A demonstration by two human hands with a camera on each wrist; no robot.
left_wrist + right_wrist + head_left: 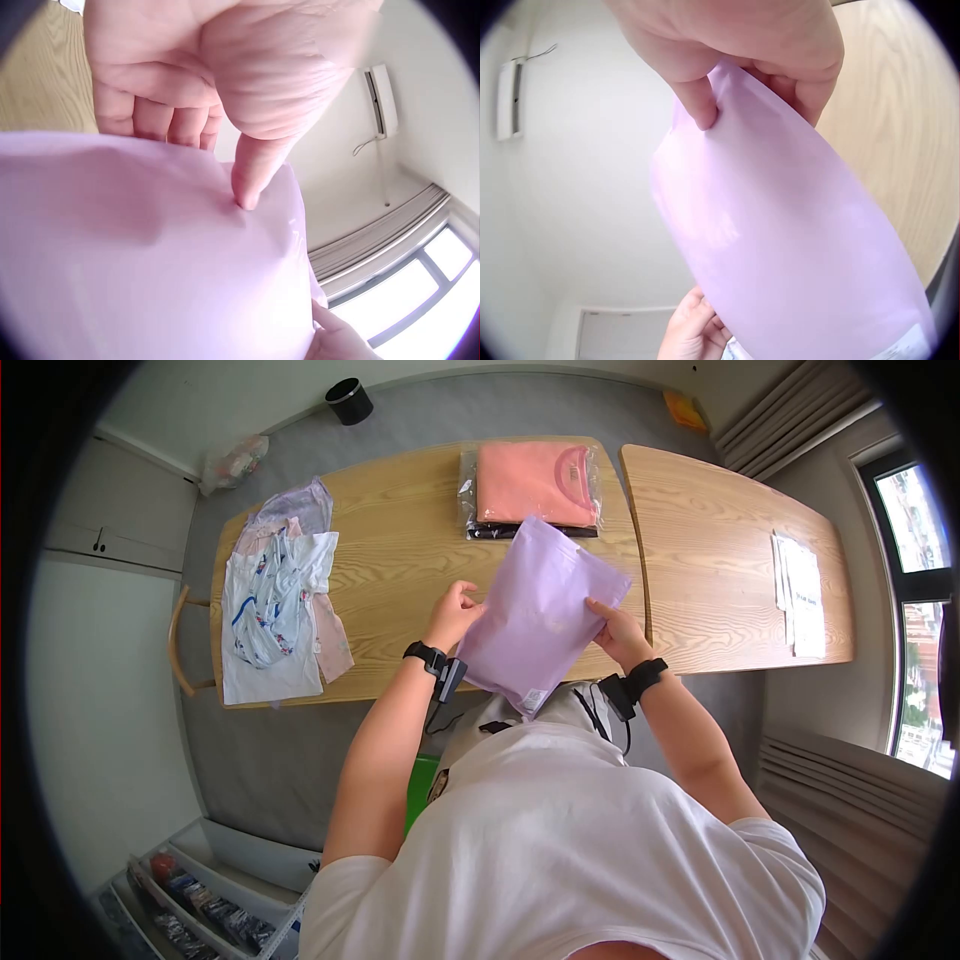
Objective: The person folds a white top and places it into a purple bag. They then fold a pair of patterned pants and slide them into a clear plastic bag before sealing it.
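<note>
My left hand (455, 612), right hand (615, 632) pinch side edges of flat lilac plastic bag (540, 610) (thumbs in front), raised over near edge of light wooden table (400, 560). Looks like inspecting; turning needs firm pinches.

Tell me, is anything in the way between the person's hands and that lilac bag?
Nothing visible. The left hand and the right hand each pinch an edge of the lilac bag, held above the table.

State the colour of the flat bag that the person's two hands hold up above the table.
The flat bag is plain pale lilac, with a small label at its lower corner; the head view shows it best.
</note>
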